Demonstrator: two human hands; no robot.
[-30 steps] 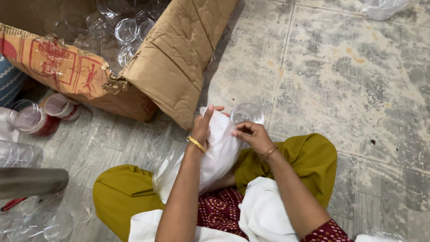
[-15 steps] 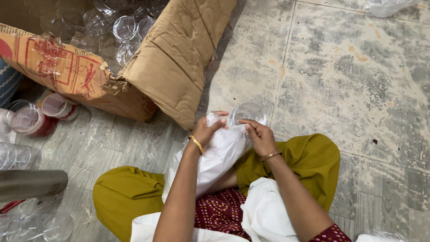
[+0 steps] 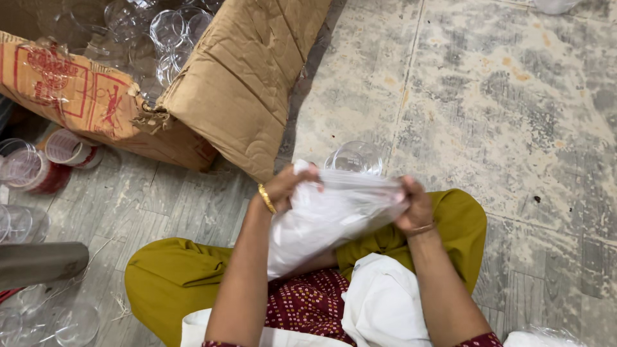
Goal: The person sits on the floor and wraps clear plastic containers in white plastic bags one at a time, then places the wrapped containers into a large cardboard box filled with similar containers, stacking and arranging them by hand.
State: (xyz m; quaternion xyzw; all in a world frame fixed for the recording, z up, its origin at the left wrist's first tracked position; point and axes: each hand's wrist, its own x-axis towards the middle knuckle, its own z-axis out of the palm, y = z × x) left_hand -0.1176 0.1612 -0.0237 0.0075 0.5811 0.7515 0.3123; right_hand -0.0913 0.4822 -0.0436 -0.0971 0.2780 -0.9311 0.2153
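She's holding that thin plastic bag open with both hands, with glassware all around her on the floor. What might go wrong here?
The thin plastic bag is stretched taut between the left hand and right hand, so it could tear. The clear glass stands right behind the bag on hard stone floor; a nudge might tip and crack it. More glasses lie loose by her knee, easy to knock when shifting.

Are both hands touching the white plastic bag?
Touching. The head view shows the left hand and right hand gripping the top edge of the white plastic bag, stretching it between them.
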